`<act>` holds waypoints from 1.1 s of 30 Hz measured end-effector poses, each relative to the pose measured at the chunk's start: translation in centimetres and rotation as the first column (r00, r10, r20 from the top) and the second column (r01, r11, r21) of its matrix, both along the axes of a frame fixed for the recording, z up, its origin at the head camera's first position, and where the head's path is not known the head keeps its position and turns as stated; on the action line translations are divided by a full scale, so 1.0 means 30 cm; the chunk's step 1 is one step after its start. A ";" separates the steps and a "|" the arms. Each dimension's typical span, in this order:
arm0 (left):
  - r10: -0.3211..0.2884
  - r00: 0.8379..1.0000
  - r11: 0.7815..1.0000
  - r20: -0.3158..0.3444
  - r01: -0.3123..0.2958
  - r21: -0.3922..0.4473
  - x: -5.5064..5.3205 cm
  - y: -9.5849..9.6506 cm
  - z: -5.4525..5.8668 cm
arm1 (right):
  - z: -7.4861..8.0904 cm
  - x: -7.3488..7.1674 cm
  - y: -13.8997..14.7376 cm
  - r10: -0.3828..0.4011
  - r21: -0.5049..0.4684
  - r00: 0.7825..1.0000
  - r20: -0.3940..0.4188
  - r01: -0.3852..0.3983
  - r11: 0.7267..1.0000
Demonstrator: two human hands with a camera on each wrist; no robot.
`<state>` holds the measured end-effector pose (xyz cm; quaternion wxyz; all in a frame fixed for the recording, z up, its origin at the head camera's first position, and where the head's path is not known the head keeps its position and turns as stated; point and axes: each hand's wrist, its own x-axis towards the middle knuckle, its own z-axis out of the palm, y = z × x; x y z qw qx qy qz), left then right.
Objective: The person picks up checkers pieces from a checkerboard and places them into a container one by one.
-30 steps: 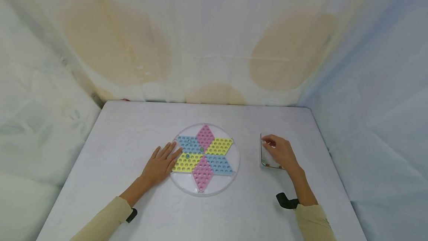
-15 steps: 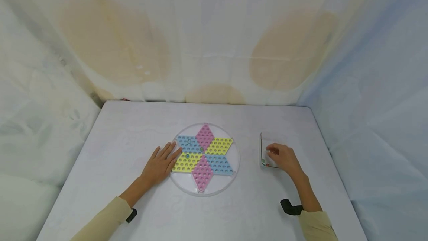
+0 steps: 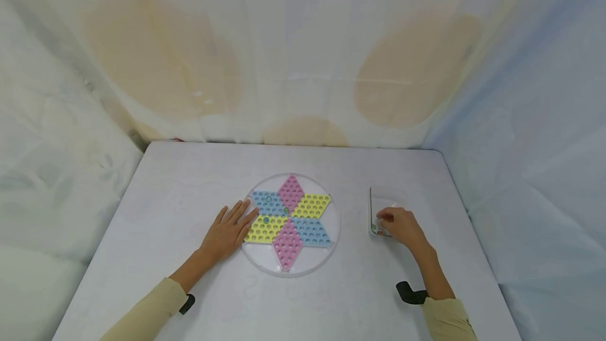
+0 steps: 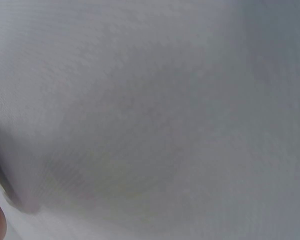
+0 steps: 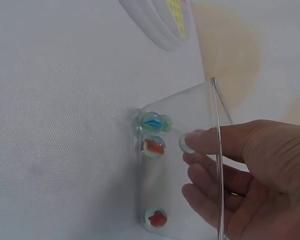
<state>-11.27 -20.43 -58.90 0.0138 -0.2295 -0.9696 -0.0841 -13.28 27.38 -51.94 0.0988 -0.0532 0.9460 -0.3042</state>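
On the left edge of a round Chinese checkers board [image 3: 310, 264], my left hand [image 3: 227, 233] lies flat with fingers spread. The board has a pink, blue and yellow star with a few marbles in its holes, among them a blue one [image 3: 266, 220] and a green one [image 3: 286, 210]. My right hand [image 3: 402, 227] reaches into a clear plastic box [image 5: 182, 100] and pinches a clear marble [image 5: 184, 143] between thumb and finger. Below it in the box lie a blue marble [image 5: 151, 122], an orange one [image 5: 154, 146], a red one [image 5: 156, 218] and a partly hidden green one.
The white table [image 3: 189, 172] carries the board in the middle and the box to its right. Pale curtains [image 3: 303, 67] stand behind and at both sides. A blurred white surface [image 4: 165, 125] fills most of the left wrist view.
My right hand has moved from the far side of the box toward its near side, with the fingertips lower in the box. The left hand and the board have stayed put.
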 end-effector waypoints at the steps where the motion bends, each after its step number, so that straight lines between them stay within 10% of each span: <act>1: 0.001 1.000 1.000 0.002 -0.001 0.000 0.001 0.000 -0.001 | -0.002 0.000 0.000 0.000 -0.003 1.000 0.009 0.000 1.000; 33: -0.002 1.000 0.999 0.011 0.003 -0.035 -0.003 0.000 0.002 | -0.022 -0.009 -0.016 0.007 0.005 0.995 0.096 -0.007 1.000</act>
